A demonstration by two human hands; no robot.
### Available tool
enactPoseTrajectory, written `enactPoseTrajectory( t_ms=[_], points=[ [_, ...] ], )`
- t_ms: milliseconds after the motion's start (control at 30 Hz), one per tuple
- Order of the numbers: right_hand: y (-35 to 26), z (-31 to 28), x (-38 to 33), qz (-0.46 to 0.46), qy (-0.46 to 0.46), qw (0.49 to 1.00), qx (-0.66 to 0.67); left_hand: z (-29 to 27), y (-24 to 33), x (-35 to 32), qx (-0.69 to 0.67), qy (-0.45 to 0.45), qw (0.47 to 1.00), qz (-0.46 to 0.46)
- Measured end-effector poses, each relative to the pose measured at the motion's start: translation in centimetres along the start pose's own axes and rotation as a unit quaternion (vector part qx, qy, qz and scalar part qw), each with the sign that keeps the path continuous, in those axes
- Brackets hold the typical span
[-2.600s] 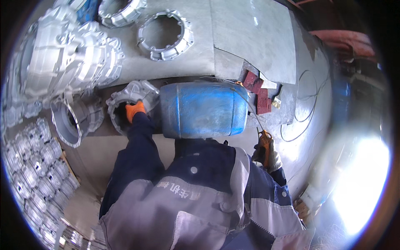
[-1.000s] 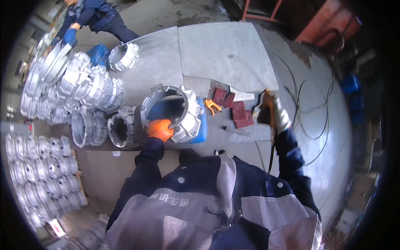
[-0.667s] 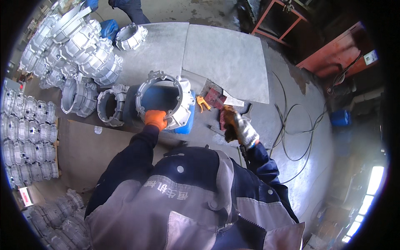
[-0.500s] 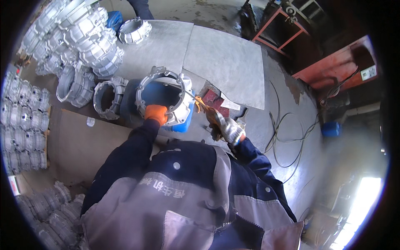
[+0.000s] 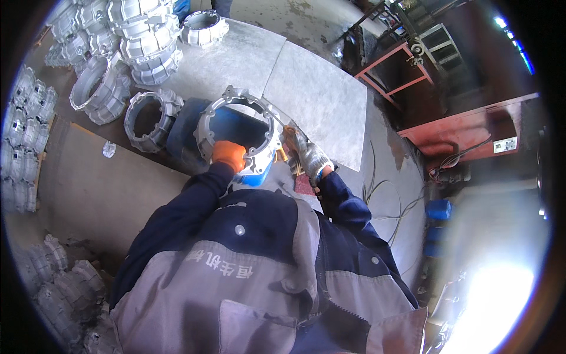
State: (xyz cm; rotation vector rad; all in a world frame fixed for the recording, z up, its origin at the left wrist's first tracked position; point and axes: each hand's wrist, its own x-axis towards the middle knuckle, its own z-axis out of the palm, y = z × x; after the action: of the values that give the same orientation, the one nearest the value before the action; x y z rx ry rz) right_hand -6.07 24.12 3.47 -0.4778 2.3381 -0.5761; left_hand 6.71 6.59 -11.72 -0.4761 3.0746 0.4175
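A silver cast-metal ring housing (image 5: 205,128) with bolt lugs around its rim stands tilted on a blue plastic container (image 5: 256,177) in front of me. My left hand (image 5: 229,156), in an orange glove, is closed over the housing's near rim. My right hand (image 5: 308,158), in a whitish knit glove, is closed round an orange hand tool (image 5: 289,131). The tool's thin metal shaft points up-left to the housing's right rim. Its tip is too fine to tell whether it touches. My fingers hide most of the tool's body.
Similar housings (image 5: 147,62) are stacked at the far left, with a single housing (image 5: 151,121) beside the blue container. More castings (image 5: 65,289) lie at lower left. Grey sheets (image 5: 321,97) cover the floor ahead. A hose (image 5: 371,189) loops at right, near a red cabinet (image 5: 466,127).
My right hand and the tool have moved up and left, the shaft now higher along the housing's right rim. My left hand keeps its grip. The whole view has shifted slightly.
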Motion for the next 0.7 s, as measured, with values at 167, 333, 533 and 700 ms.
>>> enactPoseTrajectory(
  t_ms=[167,333,533,700],
  points=[
    [-0.9,0.2,0.7,0.004,-0.004,0.998,0.067,0.3,-0.3,0.0,-0.01,0.007,1.0,-0.001],
    [-1.5,0.8,1.2,0.001,0.008,0.999,0.045,0.7,-0.5,-0.1,-0.019,0.041,0.999,0.011],
    [-2.1,-0.8,-0.2,-0.063,0.052,0.992,0.095,0.8,-0.1,-0.6,-0.039,0.032,0.999,-0.002],
    [-1.5,-1.5,-1.1,-0.003,-0.041,0.998,0.049,0.6,1.2,-1.8,-0.025,0.075,0.997,-0.018]
  ],
)
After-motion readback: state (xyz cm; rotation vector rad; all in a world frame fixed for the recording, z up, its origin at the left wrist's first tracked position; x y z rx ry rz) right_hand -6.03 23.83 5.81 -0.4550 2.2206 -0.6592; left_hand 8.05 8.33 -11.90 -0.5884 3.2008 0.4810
